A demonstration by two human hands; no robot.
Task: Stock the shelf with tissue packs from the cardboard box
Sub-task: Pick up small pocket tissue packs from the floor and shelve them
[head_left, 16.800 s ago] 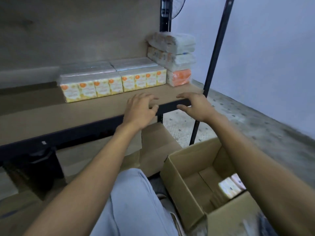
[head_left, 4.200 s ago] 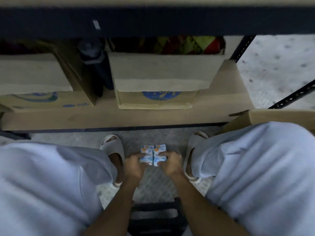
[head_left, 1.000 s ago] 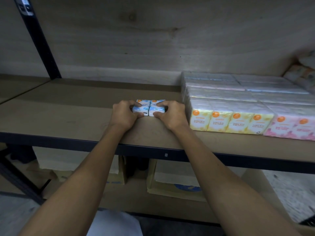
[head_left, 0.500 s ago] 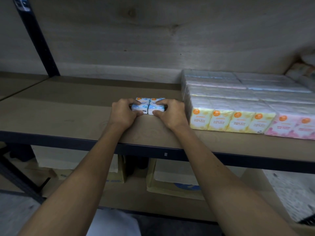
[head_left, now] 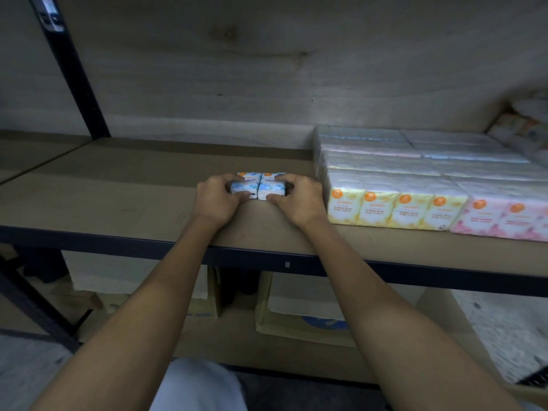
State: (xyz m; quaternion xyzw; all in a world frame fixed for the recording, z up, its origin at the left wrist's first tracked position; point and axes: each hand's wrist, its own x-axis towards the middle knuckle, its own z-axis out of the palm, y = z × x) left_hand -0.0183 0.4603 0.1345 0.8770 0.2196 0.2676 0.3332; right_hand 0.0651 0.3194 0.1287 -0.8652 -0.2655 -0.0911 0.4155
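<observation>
Two small blue-and-white tissue packs [head_left: 258,185] lie side by side on the brown shelf board [head_left: 118,200], near its front edge. My left hand [head_left: 218,197] grips the left pack and my right hand [head_left: 299,200] grips the right one, fingers curled over their ends. Just right of my right hand stands a block of yellow tissue packs [head_left: 394,200], with pink tissue packs [head_left: 501,216] further right. The cardboard box I take packs from is not in view.
A black upright post [head_left: 71,69] stands at the back left. Wooden panelling backs the shelf. Below the dark front rail [head_left: 284,264], cardboard boxes [head_left: 299,310] sit on the lower shelf. More wrapped packs [head_left: 522,132] are stacked at the far right.
Both hands carried the two blue packs up from the floor to the shelf. Over the last second they have stayed almost still, holding the packs on the board.
</observation>
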